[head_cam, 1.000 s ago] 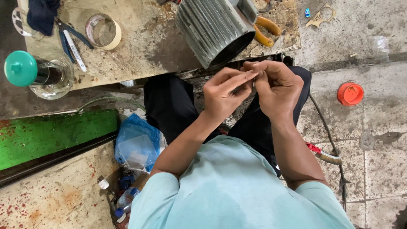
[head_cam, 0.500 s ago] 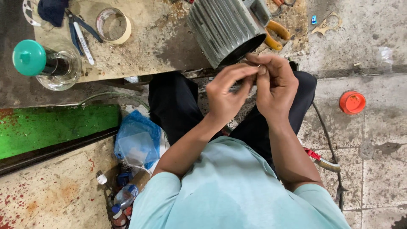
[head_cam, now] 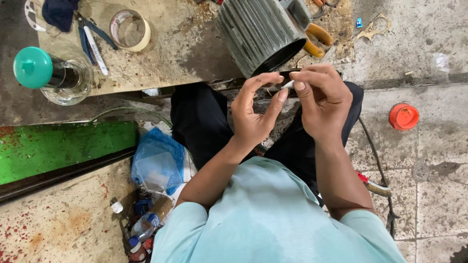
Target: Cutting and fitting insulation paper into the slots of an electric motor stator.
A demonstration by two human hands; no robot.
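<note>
My left hand and my right hand are raised together over my lap, just below a low wooden board. A small pale strip is pinched between my right thumb and forefinger. My left thumb and forefinger touch the strip's other end, with the remaining left fingers curled apart. A grey ribbed metal cylinder lies on the board right above both hands, its dark open end facing me.
On the board lie a tape roll, blue-handled pliers, a dark cloth and orange-handled pliers. A glass jar with a teal cap stands at left. A blue plastic bag, small bottles, an orange lid and a cable are on the floor.
Both hands stayed together on the small strip. My left fingers have spread out from a tighter pinch. The view has shifted slightly.
</note>
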